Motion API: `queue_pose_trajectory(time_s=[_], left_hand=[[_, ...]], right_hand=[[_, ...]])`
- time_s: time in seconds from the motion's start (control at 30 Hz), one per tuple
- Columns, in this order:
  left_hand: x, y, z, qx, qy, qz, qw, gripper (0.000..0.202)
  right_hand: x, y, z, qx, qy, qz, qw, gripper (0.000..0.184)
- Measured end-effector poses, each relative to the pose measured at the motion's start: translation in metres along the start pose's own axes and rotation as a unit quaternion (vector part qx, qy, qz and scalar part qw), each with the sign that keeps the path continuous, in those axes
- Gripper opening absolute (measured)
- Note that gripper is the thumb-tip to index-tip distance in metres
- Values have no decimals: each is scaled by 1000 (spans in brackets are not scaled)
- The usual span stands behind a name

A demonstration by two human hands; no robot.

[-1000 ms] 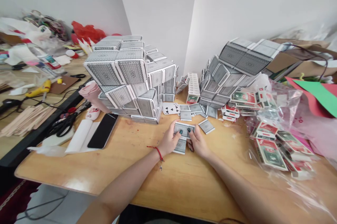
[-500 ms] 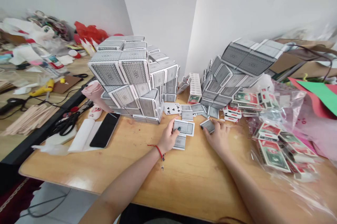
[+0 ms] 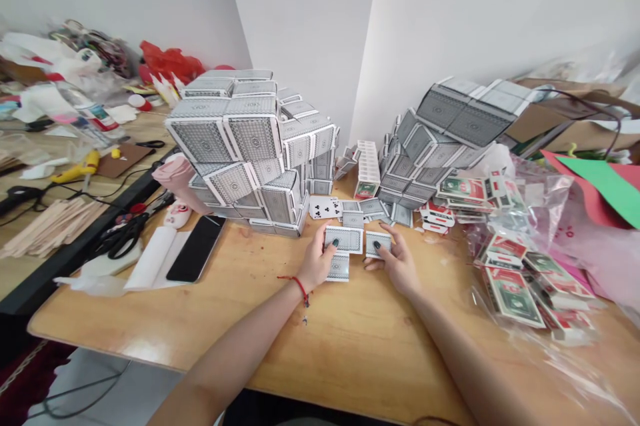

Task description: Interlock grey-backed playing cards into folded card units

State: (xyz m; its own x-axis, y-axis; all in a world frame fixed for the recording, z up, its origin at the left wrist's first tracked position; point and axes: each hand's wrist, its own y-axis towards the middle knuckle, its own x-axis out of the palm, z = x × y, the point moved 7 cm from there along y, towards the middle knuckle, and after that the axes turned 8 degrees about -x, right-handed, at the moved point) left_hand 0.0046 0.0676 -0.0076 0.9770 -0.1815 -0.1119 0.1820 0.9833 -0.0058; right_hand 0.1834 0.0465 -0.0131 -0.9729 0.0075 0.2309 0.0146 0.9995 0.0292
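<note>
Pale walls stood behind the wooden tabletop, where two tall structures of card-covered blocks rose, one left and one right. Between and in front of them, both hands were pinching cards near the middle. The left hand gripped a patterned card, thumb on top, with another card jutting out below it. Just beside, across a narrow gap, the right hand pinched a shorter card. Beyond lay a clubs card, face up; a black phone rested well to the left.
</note>
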Motion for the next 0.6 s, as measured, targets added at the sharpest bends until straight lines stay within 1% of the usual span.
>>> queue_pose_trajectory(time_s=[0.1,0.2,0.37,0.5,0.6], left_hand=[[0,0,1,-2,-1,2,1000,49],[0,0,1,-7,-3,1,1000,49],[1,0,0,-13,-18,-4,1000,48],[-4,3,-2,-17,-46,19,999,49],[-4,4,-3,-22,-45,21,999,48]], right_hand=[[7,-1,0,5,24,-40,999,53],[11,0,-2,-3,30,-60,998,52],[12,1,-2,-15,28,-62,998,54],[12,1,-3,-23,39,-66,997,51],[14,1,-3,-26,45,-76,996,48]])
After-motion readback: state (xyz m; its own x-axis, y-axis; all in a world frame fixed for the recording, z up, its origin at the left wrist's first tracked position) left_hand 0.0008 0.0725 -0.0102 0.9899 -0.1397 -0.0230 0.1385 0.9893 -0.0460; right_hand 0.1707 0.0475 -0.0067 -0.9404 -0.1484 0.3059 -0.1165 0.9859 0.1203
